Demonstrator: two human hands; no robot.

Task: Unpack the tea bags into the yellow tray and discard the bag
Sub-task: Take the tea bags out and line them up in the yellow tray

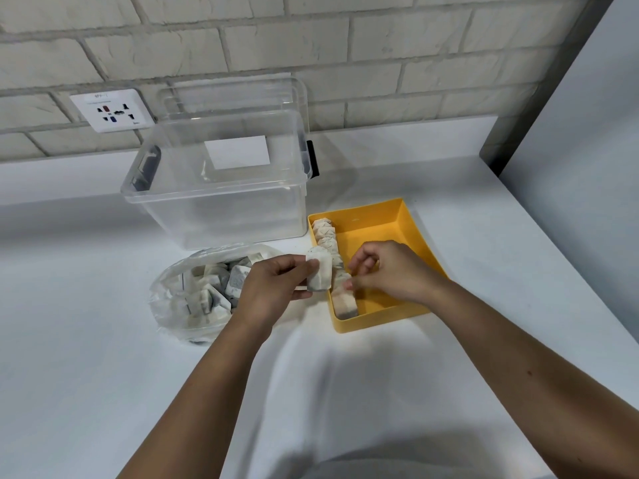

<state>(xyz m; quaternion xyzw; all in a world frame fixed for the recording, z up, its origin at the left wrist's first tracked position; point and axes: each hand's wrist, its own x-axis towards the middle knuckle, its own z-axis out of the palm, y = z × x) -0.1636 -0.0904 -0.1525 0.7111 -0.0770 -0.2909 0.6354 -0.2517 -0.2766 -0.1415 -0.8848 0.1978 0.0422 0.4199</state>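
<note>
A yellow tray (408,229) lies on the white counter, with a row of tea bags (332,257) lined along its left wall. My left hand (273,288) pinches a white tea bag (320,273) just left of the tray's left wall. My right hand (390,271) hovers inside the tray with curled fingers, its fingertips touching the row of tea bags near the front end. A clear plastic bag (179,295) with several tea bags inside lies left of the tray, partly behind my left hand.
An open clear plastic storage box (214,202) stands behind the plastic bag and tray, its lid leaning against the brick wall. A wall socket (112,110) sits at the left. The counter's right edge (587,288) runs diagonally past the tray.
</note>
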